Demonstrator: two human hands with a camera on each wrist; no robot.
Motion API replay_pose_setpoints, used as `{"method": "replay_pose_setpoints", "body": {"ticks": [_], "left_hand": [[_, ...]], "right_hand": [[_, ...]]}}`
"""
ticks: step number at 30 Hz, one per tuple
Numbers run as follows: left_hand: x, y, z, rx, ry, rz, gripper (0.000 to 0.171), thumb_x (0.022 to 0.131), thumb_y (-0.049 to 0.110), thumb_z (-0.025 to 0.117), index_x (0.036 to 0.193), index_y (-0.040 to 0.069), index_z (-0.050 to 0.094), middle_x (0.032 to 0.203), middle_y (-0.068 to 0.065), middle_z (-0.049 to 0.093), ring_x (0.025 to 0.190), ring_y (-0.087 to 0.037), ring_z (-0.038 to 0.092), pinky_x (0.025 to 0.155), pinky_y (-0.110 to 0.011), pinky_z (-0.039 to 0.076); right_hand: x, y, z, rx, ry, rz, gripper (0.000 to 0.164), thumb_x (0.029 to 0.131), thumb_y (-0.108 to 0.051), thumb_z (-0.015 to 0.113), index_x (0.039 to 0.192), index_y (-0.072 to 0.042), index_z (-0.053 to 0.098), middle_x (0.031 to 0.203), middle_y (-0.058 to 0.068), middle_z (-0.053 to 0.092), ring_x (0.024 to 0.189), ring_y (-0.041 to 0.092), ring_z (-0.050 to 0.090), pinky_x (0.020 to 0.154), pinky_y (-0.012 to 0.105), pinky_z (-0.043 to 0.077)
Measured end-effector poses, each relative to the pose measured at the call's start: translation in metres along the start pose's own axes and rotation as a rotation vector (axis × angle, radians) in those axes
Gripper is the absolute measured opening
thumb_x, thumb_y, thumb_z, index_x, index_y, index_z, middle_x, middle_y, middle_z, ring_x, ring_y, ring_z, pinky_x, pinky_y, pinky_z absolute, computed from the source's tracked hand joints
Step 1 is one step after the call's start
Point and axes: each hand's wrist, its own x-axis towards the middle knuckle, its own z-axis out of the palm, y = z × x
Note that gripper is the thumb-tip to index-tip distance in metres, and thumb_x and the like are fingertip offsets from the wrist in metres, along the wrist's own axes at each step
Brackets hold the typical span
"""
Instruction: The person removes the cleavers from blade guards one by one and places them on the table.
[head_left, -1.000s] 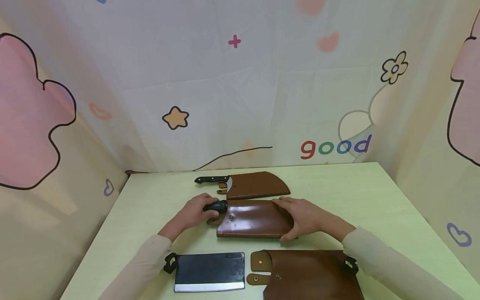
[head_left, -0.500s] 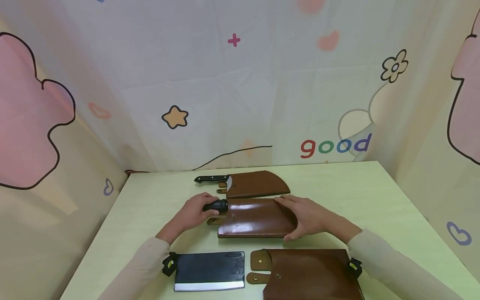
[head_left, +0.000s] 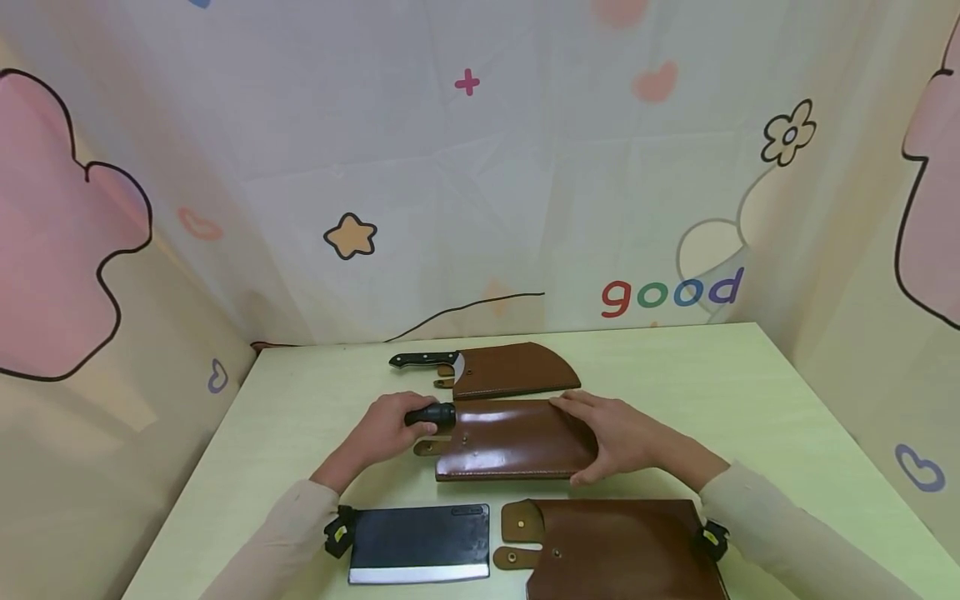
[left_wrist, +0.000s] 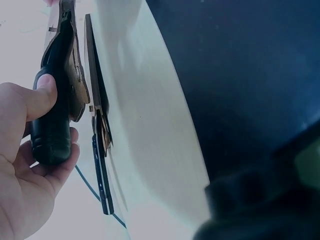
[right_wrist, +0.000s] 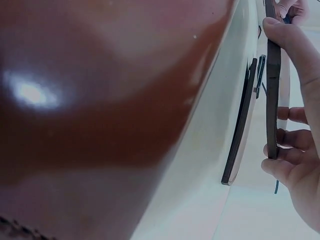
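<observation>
My left hand (head_left: 386,427) grips the black handle (head_left: 435,414) of a cleaver. Its blade is hidden inside a glossy brown leather sheath (head_left: 517,437) in the middle of the table. In the left wrist view my thumb (left_wrist: 46,87) presses on the handle, fingers curled beneath it, while the sheath's mouth surrounds the handle's far end. My right hand (head_left: 618,433) holds the sheath's right end, thumb and fingers spread across its width. The right wrist view has that sheath edge (right_wrist: 272,95) between thumb and fingers. A loose snap strap (head_left: 430,447) sticks out below the handle.
Behind lies another cleaver, black handle (head_left: 423,359) leftward, blade in a brown sheath (head_left: 521,369). In front, a dark cleaver blade (head_left: 420,533) with a silver edge lies beside my left forearm. A larger brown sheath (head_left: 622,542) with two snap straps lies front right, partly under my right forearm.
My right hand has shifted slightly right along with the sheath's end. The sheath's front edge sits slightly closer to me. My left hand keeps its grip on the handle, almost still.
</observation>
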Motion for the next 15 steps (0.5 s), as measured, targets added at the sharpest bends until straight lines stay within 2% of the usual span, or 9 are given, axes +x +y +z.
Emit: {"method": "replay_pose_setpoints", "body": {"ticks": [7, 15], "left_hand": [[-0.0013, 0.0040, -0.0011, -0.012, -0.016, 0.006, 0.032, 0.092, 0.019, 0.078, 0.121, 0.009, 0.074, 0.111, -0.007, 0.074, 0.092, -0.018, 0.065, 0.081, -0.038, 0.050], [-0.0021, 0.0009, 0.0004, 0.005, -0.006, 0.010, 0.036, 0.092, 0.022, 0.078, 0.125, 0.009, 0.072, 0.113, -0.007, 0.073, 0.095, -0.019, 0.066, 0.082, -0.038, 0.051]], "right_hand": [[-0.0042, -0.0001, 0.0022, 0.026, -0.013, 0.024, 0.112, 0.066, -0.064, 0.085, 0.156, -0.015, 0.041, 0.156, 0.018, 0.045, 0.133, 0.041, 0.053, 0.101, 0.060, 0.050], [-0.0078, 0.0027, 0.0020, 0.030, 0.007, 0.019, 0.112, 0.066, -0.062, 0.087, 0.156, -0.014, 0.041, 0.155, 0.017, 0.045, 0.132, 0.040, 0.054, 0.101, 0.058, 0.050]]}}
